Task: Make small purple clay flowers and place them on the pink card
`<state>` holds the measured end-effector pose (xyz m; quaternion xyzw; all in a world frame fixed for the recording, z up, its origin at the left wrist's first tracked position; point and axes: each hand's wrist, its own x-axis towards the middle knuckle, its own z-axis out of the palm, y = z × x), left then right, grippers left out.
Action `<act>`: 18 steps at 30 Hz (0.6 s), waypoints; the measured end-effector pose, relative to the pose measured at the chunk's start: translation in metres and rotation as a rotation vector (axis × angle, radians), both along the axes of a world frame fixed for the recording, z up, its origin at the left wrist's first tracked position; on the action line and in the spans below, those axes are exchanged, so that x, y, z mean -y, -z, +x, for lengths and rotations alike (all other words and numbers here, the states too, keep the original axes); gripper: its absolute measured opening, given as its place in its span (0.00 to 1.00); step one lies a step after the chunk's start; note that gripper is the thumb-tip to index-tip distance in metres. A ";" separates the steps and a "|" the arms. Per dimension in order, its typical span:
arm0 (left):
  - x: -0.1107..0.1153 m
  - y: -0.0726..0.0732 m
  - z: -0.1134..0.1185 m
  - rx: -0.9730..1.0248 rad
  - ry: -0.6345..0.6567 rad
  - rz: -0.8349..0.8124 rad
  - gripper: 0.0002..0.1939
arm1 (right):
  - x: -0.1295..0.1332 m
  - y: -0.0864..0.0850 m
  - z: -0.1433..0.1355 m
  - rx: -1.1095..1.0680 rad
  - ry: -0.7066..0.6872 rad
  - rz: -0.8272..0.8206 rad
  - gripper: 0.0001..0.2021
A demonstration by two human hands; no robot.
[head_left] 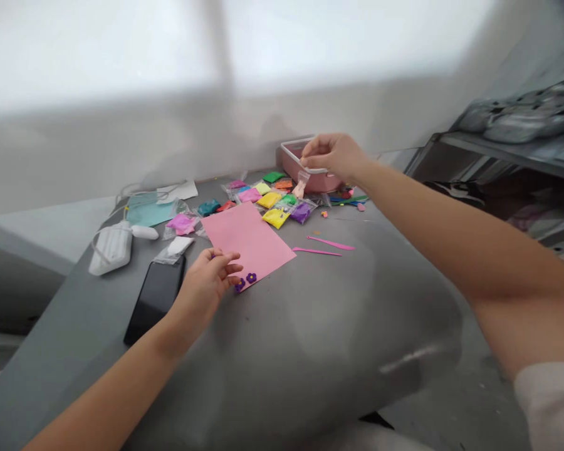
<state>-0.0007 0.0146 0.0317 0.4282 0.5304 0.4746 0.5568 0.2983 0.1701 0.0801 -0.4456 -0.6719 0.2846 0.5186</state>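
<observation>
My right hand (pixel 331 156) is raised in front of the pink basket (pixel 317 181), with thumb and fingers pinched on the top of a small clear bag of pale peach clay (pixel 301 186), which hangs down. Over the near left edge of a pink sheet of paper (pixel 249 235) is my left hand (pixel 207 279), fingers apart and slightly bent. A speck of purple shows near its index finger; I cannot tell what it is. Close to those fingertips, two purple clay flowers (pixel 251 277) with yellow centres lie at the paper's near corner.
Several bags of coloured clay (pixel 276 217) lie behind the paper. Two pink modelling tools (pixel 331 243) lie to its right. A black phone (pixel 156 294) and a white power strip (pixel 111 249) with a cable are on the left. A shelf (pixel 521 144) stands at right.
</observation>
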 end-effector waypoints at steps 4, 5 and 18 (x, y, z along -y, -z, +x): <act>0.008 -0.005 0.003 0.112 -0.023 -0.024 0.11 | 0.057 0.017 -0.041 -0.116 -0.208 -0.120 0.12; 0.010 -0.006 0.003 0.130 -0.028 -0.020 0.10 | 0.071 0.020 -0.049 -0.126 -0.237 -0.114 0.13; 0.019 -0.002 -0.006 0.099 0.035 0.023 0.06 | 0.113 0.040 -0.075 -0.384 -0.468 -0.203 0.14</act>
